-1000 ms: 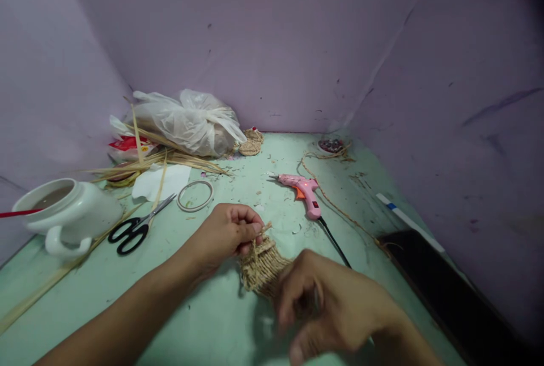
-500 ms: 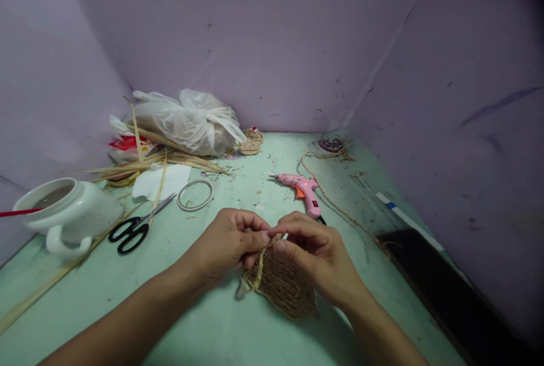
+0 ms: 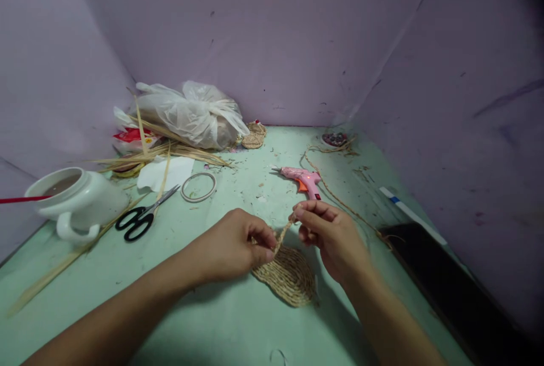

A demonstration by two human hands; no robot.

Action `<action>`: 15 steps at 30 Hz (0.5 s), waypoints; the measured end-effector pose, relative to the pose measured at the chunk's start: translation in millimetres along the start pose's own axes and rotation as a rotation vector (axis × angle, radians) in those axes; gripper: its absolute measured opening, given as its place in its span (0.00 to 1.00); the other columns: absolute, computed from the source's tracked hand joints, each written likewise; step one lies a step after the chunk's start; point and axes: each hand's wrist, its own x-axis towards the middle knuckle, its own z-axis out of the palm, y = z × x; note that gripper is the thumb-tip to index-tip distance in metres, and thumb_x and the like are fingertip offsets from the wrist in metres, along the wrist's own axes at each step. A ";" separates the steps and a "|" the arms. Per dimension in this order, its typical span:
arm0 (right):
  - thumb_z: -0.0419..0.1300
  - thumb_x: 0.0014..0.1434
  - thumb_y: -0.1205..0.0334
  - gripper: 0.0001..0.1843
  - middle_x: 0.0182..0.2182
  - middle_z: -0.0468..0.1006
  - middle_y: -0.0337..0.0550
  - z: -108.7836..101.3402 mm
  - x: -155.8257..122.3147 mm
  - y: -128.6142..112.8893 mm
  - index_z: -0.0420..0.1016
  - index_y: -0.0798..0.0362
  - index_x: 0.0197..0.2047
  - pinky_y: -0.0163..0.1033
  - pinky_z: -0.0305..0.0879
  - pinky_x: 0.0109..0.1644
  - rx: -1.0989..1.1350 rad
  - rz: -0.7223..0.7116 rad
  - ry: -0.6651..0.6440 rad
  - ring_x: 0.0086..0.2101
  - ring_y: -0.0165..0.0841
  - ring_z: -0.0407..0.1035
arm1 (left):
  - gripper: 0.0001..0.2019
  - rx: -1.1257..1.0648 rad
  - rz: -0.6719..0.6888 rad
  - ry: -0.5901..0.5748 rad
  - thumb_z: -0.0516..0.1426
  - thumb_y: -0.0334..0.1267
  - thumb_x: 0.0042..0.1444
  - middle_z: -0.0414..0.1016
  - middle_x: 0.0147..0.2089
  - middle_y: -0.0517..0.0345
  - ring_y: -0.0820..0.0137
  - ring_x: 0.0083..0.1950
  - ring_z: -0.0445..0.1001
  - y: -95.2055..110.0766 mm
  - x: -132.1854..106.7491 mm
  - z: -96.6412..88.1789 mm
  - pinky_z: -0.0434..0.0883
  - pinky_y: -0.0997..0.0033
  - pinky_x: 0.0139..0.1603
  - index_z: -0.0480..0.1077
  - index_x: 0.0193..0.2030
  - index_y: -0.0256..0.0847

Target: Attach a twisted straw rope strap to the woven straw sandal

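A small woven straw sole [image 3: 288,278] lies flat on the pale green table [image 3: 221,320]. My left hand [image 3: 236,244] is closed, its fingertips pinching the near end of a braided straw strand [image 3: 284,233] at the sole's upper edge. My right hand [image 3: 334,235] is closed too, pinching the strand's far end and holding it up and to the right, so the braid runs taut between both hands. A pink glue gun [image 3: 305,179] lies just beyond my right hand.
Black scissors [image 3: 142,216], a ring of tape [image 3: 198,186], loose straw stalks [image 3: 170,153], a plastic bag [image 3: 193,114] and a tipped white jug [image 3: 79,201] occupy the left. A twine cord [image 3: 340,201] and a dark board [image 3: 442,281] lie to the right. Purple walls enclose the table.
The sole went from held upright in both hands to lying flat. My right hand moved up from the near side and now draws the braid out to the right.
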 end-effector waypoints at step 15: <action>0.63 0.38 0.64 0.19 0.18 0.70 0.32 6.3 -3.9 7.0 0.73 0.56 0.37 0.30 0.61 0.17 0.022 -0.094 0.165 0.15 0.24 0.63 | 0.05 0.381 -0.074 0.316 0.53 0.31 0.42 0.64 0.19 0.63 0.75 0.23 0.61 -34.2 -14.4 5.8 0.57 0.77 0.23 0.71 0.25 0.37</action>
